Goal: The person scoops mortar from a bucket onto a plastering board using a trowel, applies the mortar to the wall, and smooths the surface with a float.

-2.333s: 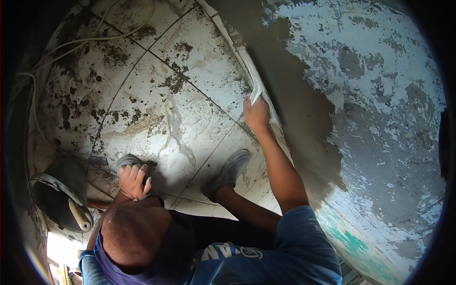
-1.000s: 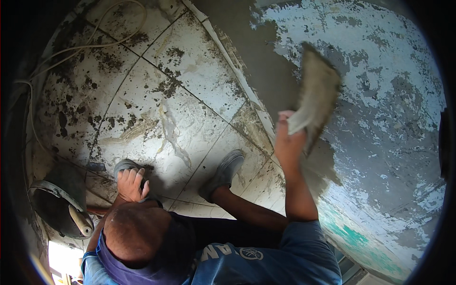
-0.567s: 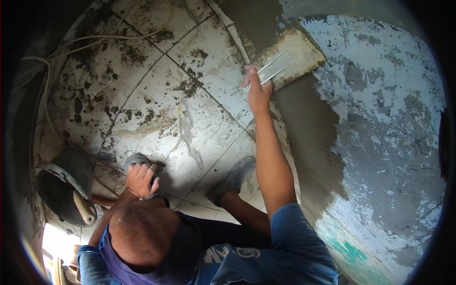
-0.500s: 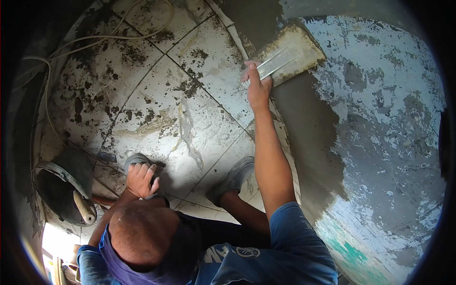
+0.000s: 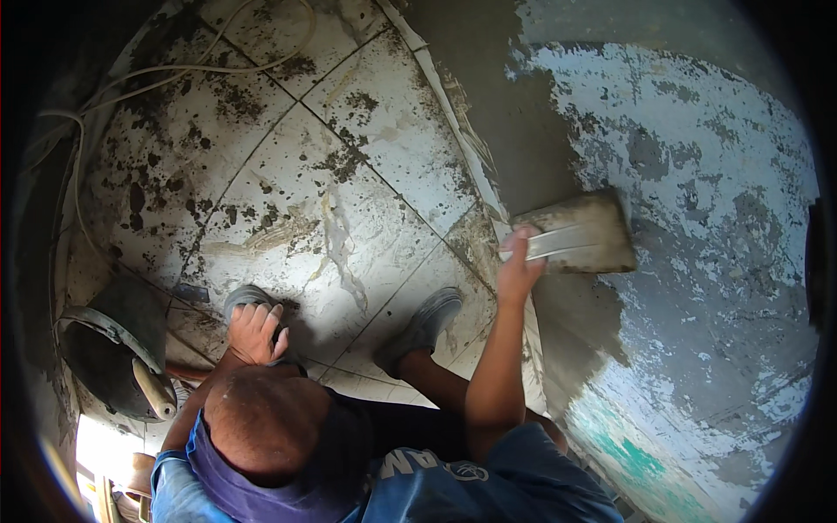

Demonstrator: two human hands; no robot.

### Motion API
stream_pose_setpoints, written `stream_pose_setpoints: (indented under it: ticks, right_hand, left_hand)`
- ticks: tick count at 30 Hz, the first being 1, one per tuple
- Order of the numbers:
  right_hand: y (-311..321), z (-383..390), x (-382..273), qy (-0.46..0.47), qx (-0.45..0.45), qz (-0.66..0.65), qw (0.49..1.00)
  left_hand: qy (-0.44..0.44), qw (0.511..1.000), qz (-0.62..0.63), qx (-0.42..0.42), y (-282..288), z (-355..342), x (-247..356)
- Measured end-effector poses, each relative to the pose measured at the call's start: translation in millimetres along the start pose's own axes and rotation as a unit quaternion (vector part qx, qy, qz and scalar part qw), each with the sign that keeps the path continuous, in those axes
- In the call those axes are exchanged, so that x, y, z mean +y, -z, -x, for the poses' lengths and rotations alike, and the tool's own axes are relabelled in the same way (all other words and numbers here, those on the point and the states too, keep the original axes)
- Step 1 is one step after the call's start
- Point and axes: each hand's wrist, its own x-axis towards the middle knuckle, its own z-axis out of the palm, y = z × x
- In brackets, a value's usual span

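My right hand (image 5: 518, 271) grips the handle of a wide, rectangular plastering trowel (image 5: 602, 228), slightly blurred by motion. Its mortar-smeared blade lies against the wall, over the edge between wet grey plaster (image 5: 514, 118) and patchy pale-blue old paint (image 5: 689, 113). At the lower left, my left hand (image 5: 254, 333) is closed in front of my left knee, above a grey shoe (image 5: 243, 296). A small dark piece shows beside its thumb; what the fingers hold is hidden.
White floor tiles (image 5: 288, 166) carry scattered dark mortar crumbs. A dark bucket (image 5: 144, 327) with a wooden-handled tool (image 5: 153, 390) in it stands at the left. A pale cable or hose (image 5: 187, 70) loops at upper left. My other shoe (image 5: 423, 329) is near the wall's foot.
My right hand has drawn the trowel down the wall toward me and a little to the right; the blade has turned more level. My left hand has hardly moved.
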Motion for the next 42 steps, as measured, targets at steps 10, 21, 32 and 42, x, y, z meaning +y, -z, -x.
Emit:
stream_pose_setpoints:
  ticks: [10,21,32,42]
  right_hand:
    - [-68.2,-51.3,62.7,0.092,-0.138,0.555,0.815]
    - [-51.4,-51.1,-91.6,0.18,-0.011,0.387,0.904]
    - [-37.9,-6.8,13.8,0.045,-0.119,0.415,0.901]
    - [32.7,-36.6,24.6,0.048,-0.115,0.429,0.895]
  left_hand:
    - [-0.012,1.0,0.012,0.016,-9.0,-5.5,1.0]
    - [-0.009,1.0,-0.003,0.021,3.5,3.2,-3.5]
    - [-0.006,1.0,0.005,0.01,0.2,1.7,-2.8]
    - [-0.009,1.0,0.001,0.0,-3.7,5.6,-6.1]
